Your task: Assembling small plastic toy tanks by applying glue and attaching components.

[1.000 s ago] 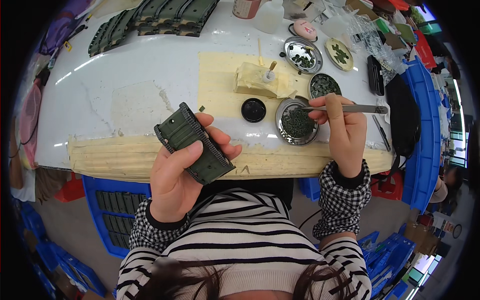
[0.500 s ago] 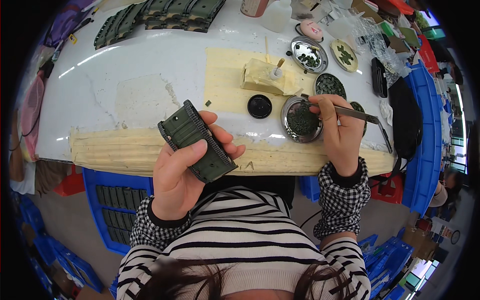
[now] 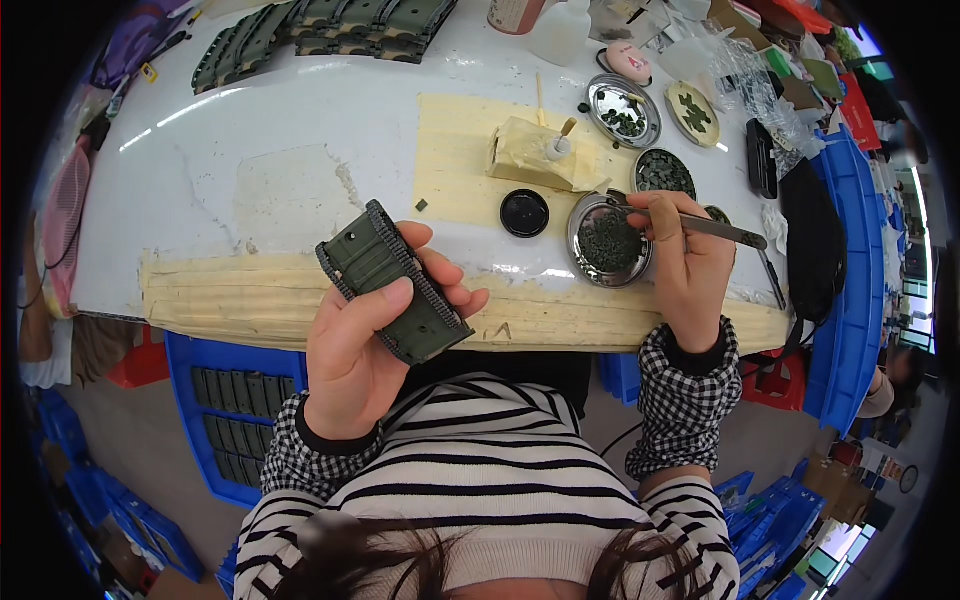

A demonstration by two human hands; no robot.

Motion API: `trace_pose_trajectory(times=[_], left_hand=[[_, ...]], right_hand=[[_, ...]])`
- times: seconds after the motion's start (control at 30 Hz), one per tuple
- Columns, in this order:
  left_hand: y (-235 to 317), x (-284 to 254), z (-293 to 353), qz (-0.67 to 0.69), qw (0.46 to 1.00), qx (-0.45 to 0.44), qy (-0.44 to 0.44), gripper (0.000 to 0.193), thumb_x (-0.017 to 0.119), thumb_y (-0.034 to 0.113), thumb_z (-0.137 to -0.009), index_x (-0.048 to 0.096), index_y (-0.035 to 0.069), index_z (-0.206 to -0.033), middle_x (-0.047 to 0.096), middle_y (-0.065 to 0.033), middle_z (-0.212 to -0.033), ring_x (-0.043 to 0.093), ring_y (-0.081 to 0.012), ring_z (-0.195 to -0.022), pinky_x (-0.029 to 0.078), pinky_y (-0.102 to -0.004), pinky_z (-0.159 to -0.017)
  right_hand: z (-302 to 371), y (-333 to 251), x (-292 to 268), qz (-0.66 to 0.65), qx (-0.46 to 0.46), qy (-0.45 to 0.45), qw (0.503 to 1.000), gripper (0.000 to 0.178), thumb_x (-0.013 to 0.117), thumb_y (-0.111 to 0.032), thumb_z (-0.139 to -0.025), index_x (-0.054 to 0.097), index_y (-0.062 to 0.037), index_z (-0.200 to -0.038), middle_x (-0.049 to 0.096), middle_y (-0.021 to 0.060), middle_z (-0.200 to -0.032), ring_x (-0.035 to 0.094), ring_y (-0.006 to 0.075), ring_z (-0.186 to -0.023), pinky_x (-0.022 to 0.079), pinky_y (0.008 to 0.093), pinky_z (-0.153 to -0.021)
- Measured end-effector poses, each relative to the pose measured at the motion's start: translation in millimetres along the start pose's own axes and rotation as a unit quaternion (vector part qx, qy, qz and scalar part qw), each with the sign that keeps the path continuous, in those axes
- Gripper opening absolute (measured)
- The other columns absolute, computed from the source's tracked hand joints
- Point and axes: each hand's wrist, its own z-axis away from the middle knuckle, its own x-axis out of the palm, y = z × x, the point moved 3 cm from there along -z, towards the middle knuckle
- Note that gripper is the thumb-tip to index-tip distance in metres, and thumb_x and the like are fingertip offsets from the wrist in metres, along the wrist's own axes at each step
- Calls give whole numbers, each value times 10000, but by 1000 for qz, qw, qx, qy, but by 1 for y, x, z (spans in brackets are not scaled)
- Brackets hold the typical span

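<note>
My left hand [image 3: 365, 320] is closed around a dark green ribbed model part [image 3: 370, 250] with toothed edges, held tilted above the table's front edge. The thumb presses on its face. In my right hand [image 3: 692, 260] is a pair of metal tweezers [image 3: 715, 228], pinched between thumb and fingers. The tips reach over a round metal dish [image 3: 577, 240] of tiny dark green pieces [image 3: 610, 243]. Whether the tips grip a piece is too small to tell. A round black lid [image 3: 524, 213] lies left of this dish.
Behind the dish stand a tin of green pieces [image 3: 664, 173], a silver dish [image 3: 650, 118] and a cream dish [image 3: 692, 113]. A tape-covered block [image 3: 520, 158] holds a small pot [image 3: 558, 147]. Similar green parts lie at the far left and in a blue tray [image 3: 205, 455].
My right hand and the tweezers have shifted slightly right over the dish. The left hand keeps its hold on the green part, nearly unmoved.
</note>
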Motion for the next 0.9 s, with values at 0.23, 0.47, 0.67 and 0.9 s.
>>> trace_pose_trajectory(times=[0.23,0.47,0.67,0.9], left_hand=[[0,-1,0,0,1000,2,3,387,474,94,-893,420,12,-1268,557,-143,-1026,579,-232,-974,467,-469,-976],[-1,-4,0,16,1000,4,-8,391,501,95,-896,427,8,-1269,589,-151,-1051,604,-242,-991,453,-491,-984],[-1,-5,1,23,1000,6,-3,389,497,83,-898,425,1,-1271,590,-154,-1055,611,-246,-991,456,-488,-983],[-3,9,0,-188,980,63,35,380,588,14,-861,463,16,-1220,603,-124,-1022,614,-188,-914,523,-384,-871]], right_hand=[[1,7,-1,-3,-23,10,1000,198,549,-117,-948,660,46,-952,662,101,-838,642,149,-744,480,246,-654],[1,6,0,-22,-5,19,1000,210,534,-115,-956,660,53,-957,666,102,-840,640,140,-749,485,242,-667],[-2,3,-4,-49,18,41,998,231,527,-118,-959,661,69,-935,678,97,-804,644,136,-717,490,240,-640],[6,-16,0,-108,29,20,994,298,496,-174,-984,659,61,-898,678,90,-784,636,112,-696,471,216,-598]])
